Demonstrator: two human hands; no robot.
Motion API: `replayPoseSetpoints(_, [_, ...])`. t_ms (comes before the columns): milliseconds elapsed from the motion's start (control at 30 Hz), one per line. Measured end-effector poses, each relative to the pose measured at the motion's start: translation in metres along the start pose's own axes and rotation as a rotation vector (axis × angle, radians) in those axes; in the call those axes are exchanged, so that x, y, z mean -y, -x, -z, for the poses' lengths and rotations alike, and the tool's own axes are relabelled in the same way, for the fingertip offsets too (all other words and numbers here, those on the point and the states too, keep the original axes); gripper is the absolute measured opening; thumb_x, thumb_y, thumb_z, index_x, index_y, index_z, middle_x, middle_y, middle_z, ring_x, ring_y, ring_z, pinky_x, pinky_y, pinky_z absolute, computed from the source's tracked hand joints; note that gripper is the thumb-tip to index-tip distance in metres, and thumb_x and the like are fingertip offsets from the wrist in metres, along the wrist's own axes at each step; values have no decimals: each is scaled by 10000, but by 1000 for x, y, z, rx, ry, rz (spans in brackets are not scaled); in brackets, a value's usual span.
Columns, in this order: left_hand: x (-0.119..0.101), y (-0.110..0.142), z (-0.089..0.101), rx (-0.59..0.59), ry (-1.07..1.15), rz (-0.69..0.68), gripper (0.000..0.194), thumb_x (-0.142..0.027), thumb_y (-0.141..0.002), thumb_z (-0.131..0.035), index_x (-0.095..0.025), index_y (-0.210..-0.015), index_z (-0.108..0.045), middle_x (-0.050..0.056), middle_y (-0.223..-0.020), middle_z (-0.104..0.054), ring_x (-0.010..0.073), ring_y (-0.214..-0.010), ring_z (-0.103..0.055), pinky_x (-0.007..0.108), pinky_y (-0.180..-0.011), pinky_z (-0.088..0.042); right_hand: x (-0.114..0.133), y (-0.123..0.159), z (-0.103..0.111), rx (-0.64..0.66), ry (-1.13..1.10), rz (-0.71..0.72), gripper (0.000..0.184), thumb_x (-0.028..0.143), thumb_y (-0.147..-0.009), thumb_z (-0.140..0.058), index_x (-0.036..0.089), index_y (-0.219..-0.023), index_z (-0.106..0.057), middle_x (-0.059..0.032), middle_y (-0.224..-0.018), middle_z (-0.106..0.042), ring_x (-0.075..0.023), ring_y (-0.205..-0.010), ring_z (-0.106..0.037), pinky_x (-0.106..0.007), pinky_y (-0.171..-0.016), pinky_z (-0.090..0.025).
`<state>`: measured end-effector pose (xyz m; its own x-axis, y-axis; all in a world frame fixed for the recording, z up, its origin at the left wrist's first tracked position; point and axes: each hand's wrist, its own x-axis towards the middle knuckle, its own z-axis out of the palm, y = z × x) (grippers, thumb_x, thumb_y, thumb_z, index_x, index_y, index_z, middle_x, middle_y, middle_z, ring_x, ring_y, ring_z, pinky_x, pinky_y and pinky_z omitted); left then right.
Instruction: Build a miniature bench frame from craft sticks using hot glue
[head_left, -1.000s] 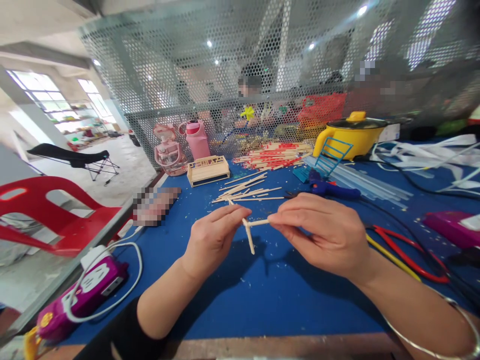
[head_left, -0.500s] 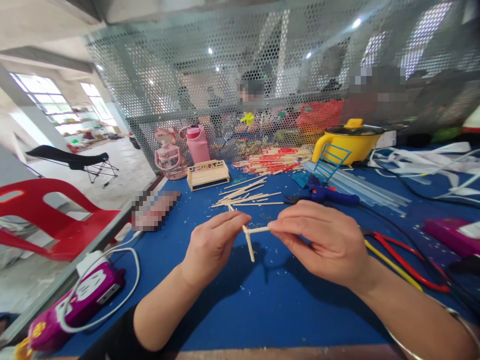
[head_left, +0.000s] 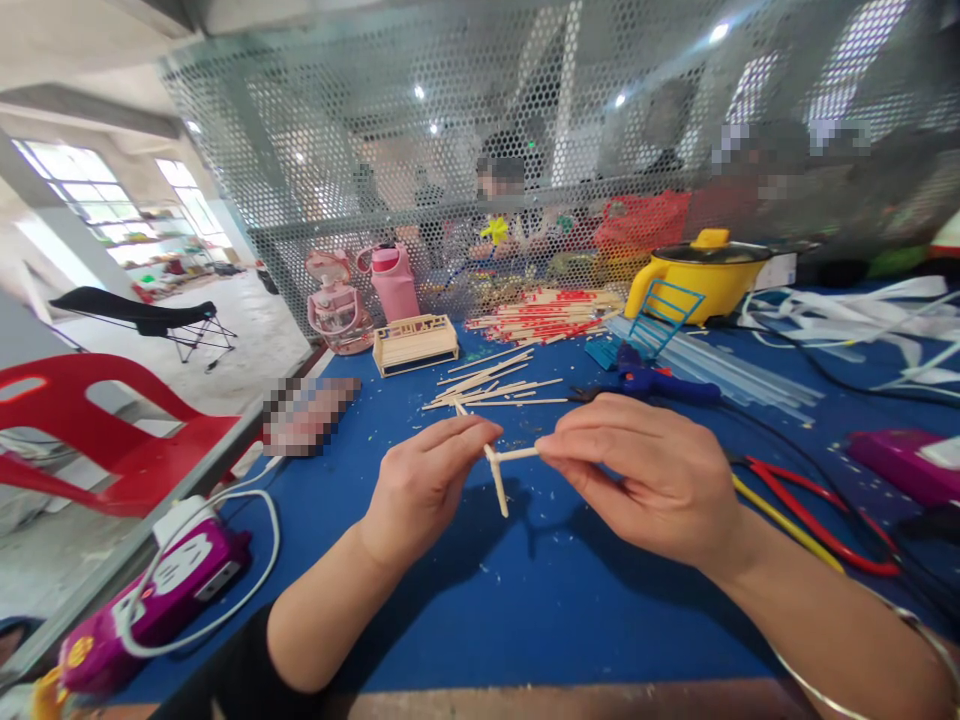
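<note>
Between thumb and fingers, my left hand (head_left: 424, 478) pinches a thin wooden stick (head_left: 500, 490) that slants toward me above the blue table. A short wooden stick (head_left: 519, 454) meets it from the side, and my right hand (head_left: 637, 475) grips its other end, fingers closed. The two sticks touch at a T-shaped joint; whether they are fixed together I cannot tell. Just beyond my hands lies a loose pile of wooden sticks (head_left: 487, 380). A blue glue gun (head_left: 667, 386) rests behind my right hand.
A small wooden tray-like model (head_left: 416, 345) and pink bottles (head_left: 394, 285) stand at the back left. Red-tipped sticks (head_left: 540, 318), a blue rack (head_left: 664, 318) and a yellow pot (head_left: 701, 280) are behind. Red-handled pliers (head_left: 825, 510) lie right; a purple power strip (head_left: 161, 605) left.
Hardly anything differs. Both hands keep their hold on the joined sticks, and the view has shifted very slightly.
</note>
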<state>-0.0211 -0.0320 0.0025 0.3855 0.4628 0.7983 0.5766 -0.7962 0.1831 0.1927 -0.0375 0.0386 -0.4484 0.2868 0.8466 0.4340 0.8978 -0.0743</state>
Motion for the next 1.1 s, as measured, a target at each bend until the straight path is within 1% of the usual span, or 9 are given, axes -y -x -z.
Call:
replayPoseSetpoints(167, [0, 0, 0, -9, -12, -2, 257, -78, -850, -503, -183, -1051, -625, 42, -1013, -688, 99, -934, -644, 161, -837, -495, 0, 0, 0, -2, -7, 2, 144, 54, -747, -639, 142, -855, -679, -60, -756, -682, -120, -696, -600, -241, -649, -497])
replayPoseSetpoints(333, [-1, 1, 0, -5, -23, 3, 256, -99, -865, -482, -195, -1055, -623, 44, -1014, -689, 112, -926, -650, 186, -820, -514, 2, -1, 0, -8, -5, -3, 147, 62, -757, -631, 164, -854, -673, -49, -760, -682, -117, -697, -600, -234, -639, -496])
replayPoseSetpoints(533, [-1, 1, 0, 0, -12, 1, 256, -84, -855, -493, -180, -1050, -628, 46, -1016, -686, 101, -928, -647, 160, -833, -497, 1, -2, 1, -3, 9, 1, 143, 70, -755, -636, 170, -850, -673, -44, -759, -685, -119, -696, -606, -242, -656, -499])
replayPoseSetpoints(700, [0, 1, 1, 5, 0, 1, 271, -72, -851, -494, -180, -1063, -623, 46, -1024, -682, 99, -936, -641, 162, -836, -494, 1, -2, 1, 8, 8, 0, 139, 72, -761, -629, 170, -849, -672, -41, -759, -685, -116, -694, -603, -237, -640, -497])
replayPoseSetpoints(1100, [-1, 1, 1, 12, 8, 8, 257, -114, -874, -469, -190, -1061, -627, 52, -1021, -685, 115, -926, -648, 195, -825, -517, 1, -1, 1, 16, 2, -19, 126, 99, -782, -605, 190, -839, -671, -34, -761, -684, -120, -692, -605, -243, -641, -499])
